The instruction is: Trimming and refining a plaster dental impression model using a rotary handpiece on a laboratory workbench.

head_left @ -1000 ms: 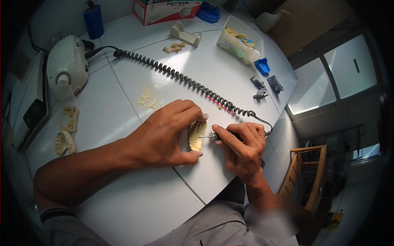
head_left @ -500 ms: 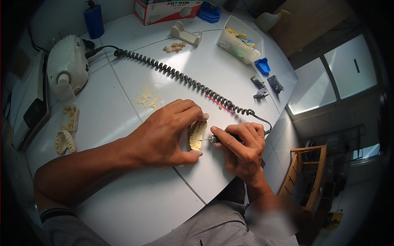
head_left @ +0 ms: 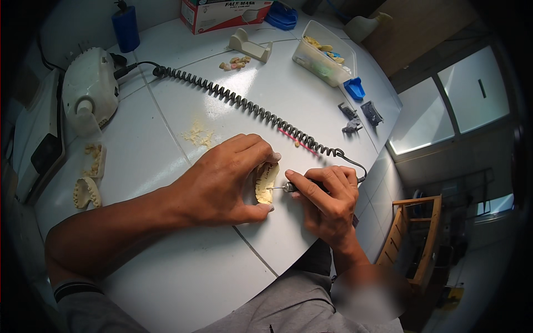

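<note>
My left fingers point(head_left: 254, 213) clamp the cast point(head_left: 267, 180); my right fingers point(head_left: 308, 188) pinch the handpiece point(head_left: 288, 187), its bit point(head_left: 277, 187) at the cast. Grinding looks underway; how much remains, I cannot tell.

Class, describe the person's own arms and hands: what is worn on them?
The left hand and right hand show no gloves, rings or watch. A grey sleeve, edged with a dark band, ends near the left elbow. The right sleeve is too blurred to tell.
</note>
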Motion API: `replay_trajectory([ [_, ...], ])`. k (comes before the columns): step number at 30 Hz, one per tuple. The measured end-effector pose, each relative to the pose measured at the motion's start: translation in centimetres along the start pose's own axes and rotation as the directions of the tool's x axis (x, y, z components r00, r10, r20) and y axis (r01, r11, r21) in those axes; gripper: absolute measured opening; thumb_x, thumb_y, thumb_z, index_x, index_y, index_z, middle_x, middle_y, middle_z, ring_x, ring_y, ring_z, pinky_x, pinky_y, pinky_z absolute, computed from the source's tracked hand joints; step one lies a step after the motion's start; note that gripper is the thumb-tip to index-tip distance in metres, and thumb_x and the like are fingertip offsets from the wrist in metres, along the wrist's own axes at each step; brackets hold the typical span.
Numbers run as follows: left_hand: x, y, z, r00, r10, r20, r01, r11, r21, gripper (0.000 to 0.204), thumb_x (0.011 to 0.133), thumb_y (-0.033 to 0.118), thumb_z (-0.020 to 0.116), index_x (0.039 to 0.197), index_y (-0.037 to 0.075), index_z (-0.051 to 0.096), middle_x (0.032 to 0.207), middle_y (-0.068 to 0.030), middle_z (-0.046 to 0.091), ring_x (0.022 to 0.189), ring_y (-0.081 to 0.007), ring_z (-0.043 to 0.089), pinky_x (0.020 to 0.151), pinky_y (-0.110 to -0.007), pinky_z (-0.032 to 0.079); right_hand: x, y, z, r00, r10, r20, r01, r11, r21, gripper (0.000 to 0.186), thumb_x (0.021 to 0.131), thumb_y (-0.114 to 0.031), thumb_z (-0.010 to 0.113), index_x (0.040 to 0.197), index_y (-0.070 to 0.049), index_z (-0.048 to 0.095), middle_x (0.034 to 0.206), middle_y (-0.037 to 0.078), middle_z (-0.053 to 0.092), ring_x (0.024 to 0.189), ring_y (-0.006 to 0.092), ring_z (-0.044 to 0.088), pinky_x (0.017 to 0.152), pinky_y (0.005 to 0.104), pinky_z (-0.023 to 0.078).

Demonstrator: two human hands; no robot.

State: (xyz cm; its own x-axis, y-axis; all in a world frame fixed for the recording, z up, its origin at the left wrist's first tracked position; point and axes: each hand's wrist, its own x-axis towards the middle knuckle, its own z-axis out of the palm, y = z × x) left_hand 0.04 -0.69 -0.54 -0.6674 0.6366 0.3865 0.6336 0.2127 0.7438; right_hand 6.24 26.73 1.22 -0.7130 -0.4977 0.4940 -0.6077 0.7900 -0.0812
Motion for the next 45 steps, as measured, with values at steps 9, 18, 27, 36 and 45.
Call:
replay_trajectory([
  [9, 0.05, 0.14, -0.05, 1.000, -0.008, -0.001, 0.008, 1.000, 0.004, 0.068, 0.073, 0.023, 0.095, 0.130, -0.004, 0.067, 0.126, -0.0214, 0.071, 0.119, -0.0376, 0.074, 0.106, -0.045, 0.063, -0.06, -0.02, -0.17, 1.000, 0.018, -0.008, -0.018, 1.000, -0.007, 0.044, 0.086, -0.021, 0.093, 0.129, -0.021, 0.089, 0.097, -0.001, 0.073, 0.085, 0.0172, 0.067, 0.091, 0.0390, 0.042],
  [18, 0.06, 0.13, -0.10, 1.000, -0.014, 0.001, 0.014, 1.000, 0.002, 0.068, 0.073, 0.022, 0.095, 0.129, -0.004, 0.067, 0.126, -0.0212, 0.071, 0.119, -0.0371, 0.075, 0.106, -0.045, 0.063, 0.02, 0.04, -0.20, 1.000, 0.016, 0.004, -0.016, 1.000, 0.015, 0.044, 0.086, -0.021, 0.093, 0.130, -0.021, 0.088, 0.098, -0.001, 0.074, 0.085, 0.0169, 0.066, 0.090, 0.0390, 0.042],
  [27, 0.16, 0.25, -0.21, 1.000, -0.025, 0.011, 0.025, 1.000, -0.013, 0.067, 0.073, 0.021, 0.095, 0.128, -0.004, 0.066, 0.125, -0.0209, 0.069, 0.118, -0.0369, 0.075, 0.107, -0.044, 0.064, -0.19, 0.07, -0.14, 0.999, 0.046, 0.003, -0.046, 0.999, -0.004, 0.043, 0.087, -0.020, 0.092, 0.130, -0.020, 0.088, 0.098, -0.001, 0.074, 0.085, 0.0168, 0.066, 0.090, 0.0384, 0.041],
  [36, 0.16, 0.23, -0.24, 0.999, -0.033, 0.021, 0.034, 0.999, -0.016, 0.068, 0.072, 0.022, 0.094, 0.128, -0.004, 0.066, 0.125, -0.0212, 0.069, 0.118, -0.0375, 0.074, 0.108, -0.045, 0.064, -0.10, 0.03, -0.04, 0.999, 0.044, -0.006, -0.044, 0.999, -0.027, 0.044, 0.087, -0.021, 0.092, 0.131, -0.020, 0.088, 0.098, -0.001, 0.073, 0.086, 0.0173, 0.066, 0.091, 0.0390, 0.042],
  [45, 0.14, 0.17, -0.06, 1.000, -0.017, 0.015, 0.017, 1.000, -0.001, 0.066, 0.073, 0.023, 0.094, 0.128, -0.003, 0.068, 0.128, -0.0210, 0.070, 0.121, -0.0378, 0.074, 0.108, -0.046, 0.063, -0.04, 0.10, -0.05, 1.000, 0.001, -0.007, -0.001, 1.000, -0.014, 0.044, 0.088, -0.022, 0.092, 0.131, -0.021, 0.088, 0.098, 0.000, 0.073, 0.086, 0.0178, 0.066, 0.091, 0.0392, 0.042],
])
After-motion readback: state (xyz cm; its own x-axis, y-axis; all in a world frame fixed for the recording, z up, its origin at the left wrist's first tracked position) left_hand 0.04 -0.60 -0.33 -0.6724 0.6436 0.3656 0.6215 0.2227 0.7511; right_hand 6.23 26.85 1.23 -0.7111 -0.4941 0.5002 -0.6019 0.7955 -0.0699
